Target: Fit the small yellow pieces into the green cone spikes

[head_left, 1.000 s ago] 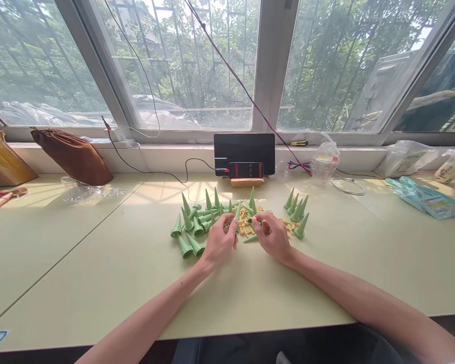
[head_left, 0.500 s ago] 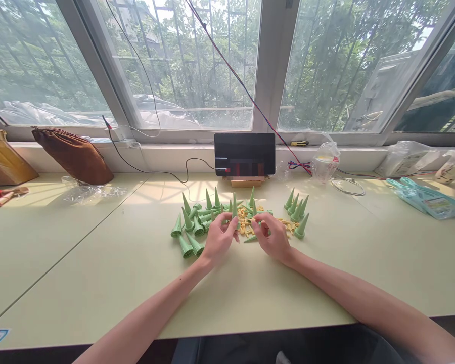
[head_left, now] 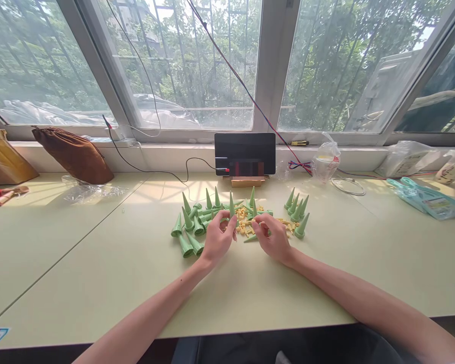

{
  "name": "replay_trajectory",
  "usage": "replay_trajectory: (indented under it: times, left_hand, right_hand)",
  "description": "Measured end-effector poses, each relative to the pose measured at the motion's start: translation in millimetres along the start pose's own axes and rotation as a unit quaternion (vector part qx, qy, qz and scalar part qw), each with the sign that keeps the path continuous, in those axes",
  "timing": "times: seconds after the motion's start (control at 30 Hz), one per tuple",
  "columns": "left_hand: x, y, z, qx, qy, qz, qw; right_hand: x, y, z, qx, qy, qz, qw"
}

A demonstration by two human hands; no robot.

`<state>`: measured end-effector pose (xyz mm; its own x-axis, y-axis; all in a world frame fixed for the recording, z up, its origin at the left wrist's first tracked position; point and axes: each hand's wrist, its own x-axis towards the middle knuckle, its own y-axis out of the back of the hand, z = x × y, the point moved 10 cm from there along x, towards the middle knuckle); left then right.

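My left hand (head_left: 219, 238) is closed round a green plastic cone spike (head_left: 231, 205), which stands upright with its point up between thumb and fingers. Opposite it, my right hand (head_left: 273, 237) makes a pinch over the small yellow plastic pieces (head_left: 244, 225); whatever its fingertips hold is too small to make out. Just left of my left hand, more green cone spikes (head_left: 186, 246) lie or stand in a loose heap. Several upright spikes (head_left: 300, 226) form a group to the right of my right hand. One more spike (head_left: 251, 238) lies flat between my hands.
Behind the heap a dark tablet (head_left: 244, 149) leans on a small stand. A brown pouch (head_left: 74, 156) and clear plastic wrap (head_left: 94, 193) sit back left. To the right are a bagged cup (head_left: 325, 164), a coiled cable (head_left: 347, 187) and a turquoise package (head_left: 426, 198).
My left hand and the cone spike in it have shifted slightly left. My right hand stays almost where it was, still pinched.
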<state>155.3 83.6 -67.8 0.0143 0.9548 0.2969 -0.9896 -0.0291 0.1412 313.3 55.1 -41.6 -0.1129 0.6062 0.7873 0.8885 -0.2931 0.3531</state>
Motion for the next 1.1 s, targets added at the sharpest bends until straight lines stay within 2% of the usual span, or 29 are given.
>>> replay_trajectory:
  times: [0.37, 1.1]
  left_hand:
    - [-3, -7.4, 5, 0.007, 0.0, -0.032, 0.999]
    - [-6, -9.8, 5, 0.014, 0.004, -0.034, 0.999]
  right_hand:
    - [-2, -5, 9, -0.009, -0.025, -0.021, 0.999]
    - [-6, -19, 17, 0.005, -0.045, -0.083, 0.996]
